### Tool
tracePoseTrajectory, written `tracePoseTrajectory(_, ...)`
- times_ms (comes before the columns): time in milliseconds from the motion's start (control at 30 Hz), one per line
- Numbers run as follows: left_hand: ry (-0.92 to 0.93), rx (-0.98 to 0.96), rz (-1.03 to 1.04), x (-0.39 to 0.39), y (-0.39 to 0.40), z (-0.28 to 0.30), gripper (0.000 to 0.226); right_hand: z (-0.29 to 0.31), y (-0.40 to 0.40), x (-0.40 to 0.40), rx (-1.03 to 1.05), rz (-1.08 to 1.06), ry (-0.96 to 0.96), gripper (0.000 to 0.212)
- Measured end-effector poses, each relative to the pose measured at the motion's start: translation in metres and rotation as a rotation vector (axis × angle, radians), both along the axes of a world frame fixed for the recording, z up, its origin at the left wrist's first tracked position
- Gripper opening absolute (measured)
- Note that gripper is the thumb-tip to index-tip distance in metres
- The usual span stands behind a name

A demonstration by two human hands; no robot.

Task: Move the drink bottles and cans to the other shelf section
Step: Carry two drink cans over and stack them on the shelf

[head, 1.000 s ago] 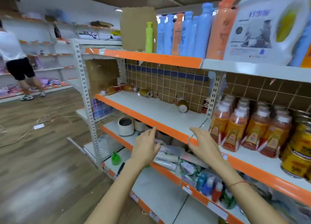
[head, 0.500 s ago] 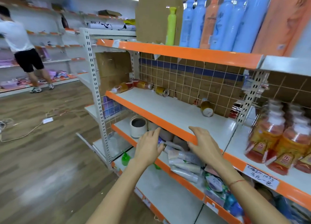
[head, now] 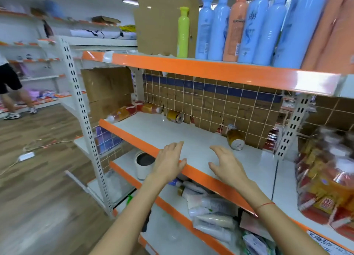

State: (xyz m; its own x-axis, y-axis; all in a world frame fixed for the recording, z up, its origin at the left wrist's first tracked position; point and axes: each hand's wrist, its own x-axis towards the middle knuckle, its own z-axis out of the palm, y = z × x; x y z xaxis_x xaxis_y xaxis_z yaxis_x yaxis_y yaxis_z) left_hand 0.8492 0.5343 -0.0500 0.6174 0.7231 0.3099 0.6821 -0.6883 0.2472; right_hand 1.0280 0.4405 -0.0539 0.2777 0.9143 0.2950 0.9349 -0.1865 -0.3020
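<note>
Reaching up from the lower shelf edge, your left hand [head: 168, 162] and right hand [head: 228, 166] now hover spread and empty over the middle shelf [head: 172, 134], nearing the toppled gold can [head: 236, 139] by the grid.

White shelf [head: 191, 137] carries two toppled cans [head: 235, 139] and two lying bottles [head: 122, 113]

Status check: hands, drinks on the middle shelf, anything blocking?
Left hand and right hand open, empty, over the shelf edge. Two cans and two bottles lie tipped at the back. Nothing blocking.
</note>
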Motion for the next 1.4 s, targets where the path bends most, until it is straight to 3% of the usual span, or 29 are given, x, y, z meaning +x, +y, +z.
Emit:
tracePoseTrajectory(600,0.111,0.010,-0.264,0.031,0.168,-0.011,0.059,-0.014,0.085,0.024,0.014,-0.401,0.086,0.059)
tracePoseTrajectory(1000,0.115,0.085,-0.253,0.091,0.248,-0.053,0.058,-0.053,0.162,0.049,0.000,-0.392,-0.049,0.052)
tracePoseTrajectory(1300,0.207,0.209,-0.113,0.135,0.334,-0.064,0.060,-0.063,0.196,0.087,-0.057,-0.361,-0.151,0.045)
tracePoseTrajectory(1400,0.309,0.258,-0.080,0.144,0.359,-0.061,0.074,-0.062,0.206,0.094,-0.053,-0.359,-0.135,0.046)
